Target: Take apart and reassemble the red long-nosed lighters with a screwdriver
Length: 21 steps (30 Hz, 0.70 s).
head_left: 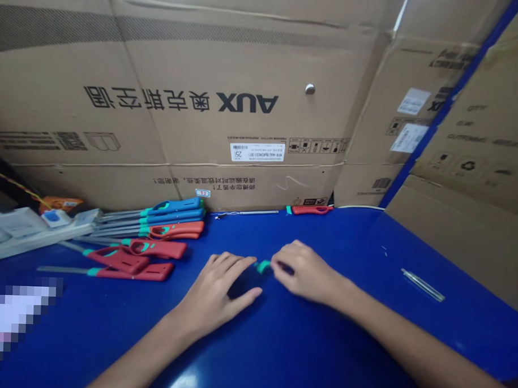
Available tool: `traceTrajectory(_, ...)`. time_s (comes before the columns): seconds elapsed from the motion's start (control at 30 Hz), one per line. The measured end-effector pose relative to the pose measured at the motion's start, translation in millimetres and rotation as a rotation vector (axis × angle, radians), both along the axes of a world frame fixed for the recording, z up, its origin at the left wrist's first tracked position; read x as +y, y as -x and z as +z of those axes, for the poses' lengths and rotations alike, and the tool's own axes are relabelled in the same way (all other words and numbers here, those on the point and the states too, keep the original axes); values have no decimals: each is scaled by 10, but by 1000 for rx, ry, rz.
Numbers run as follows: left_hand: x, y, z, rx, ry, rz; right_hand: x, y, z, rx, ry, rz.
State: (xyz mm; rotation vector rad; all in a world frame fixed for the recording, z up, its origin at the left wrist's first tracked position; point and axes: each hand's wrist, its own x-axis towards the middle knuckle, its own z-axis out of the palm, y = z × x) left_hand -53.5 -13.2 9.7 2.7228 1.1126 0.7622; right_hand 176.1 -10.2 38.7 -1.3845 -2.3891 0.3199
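Observation:
A small green plastic piece (263, 267) is pinched at the fingertips of my right hand (301, 270), low over the middle of the blue table. My left hand (215, 291) is just left of the piece, its thumb and fingers apart. The left index fingertip comes close to the green piece; whether it touches, I cannot tell. Left of my hands lie several long-barrelled lighters, among them a blue lighter (177, 215), an orange lighter (179, 229) and a red lighter (154, 271). At the back sits a red lighter handle (311, 210) with a green end and no barrel visible.
A thin metal tube with wires (258, 212) lies along the back edge. Clear plastic strips (423, 286) rest on the right of the blue table (321, 349). Cardboard walls (196, 56) enclose the back and right. A white power strip (41, 231) stands at the left.

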Motion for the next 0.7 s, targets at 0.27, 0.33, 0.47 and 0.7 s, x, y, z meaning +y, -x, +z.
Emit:
traceTrajectory(0.27, 11, 3, -49, 110, 50, 36, 797, -1382, 29, -23, -57, -908)
traceTrajectory(0.33, 26, 12, -56, 128, 70, 40, 894, -1618, 2, -30, -21, -1016)
traceTrajectory(0.47, 48, 18, -44, 149, 99, 44, 990, -1820, -84, -41, 76, -1064)
traceTrajectory(0.7, 86, 33, -8, 198, 91, 70, 979, -1851, 39, -4, -8, -984)
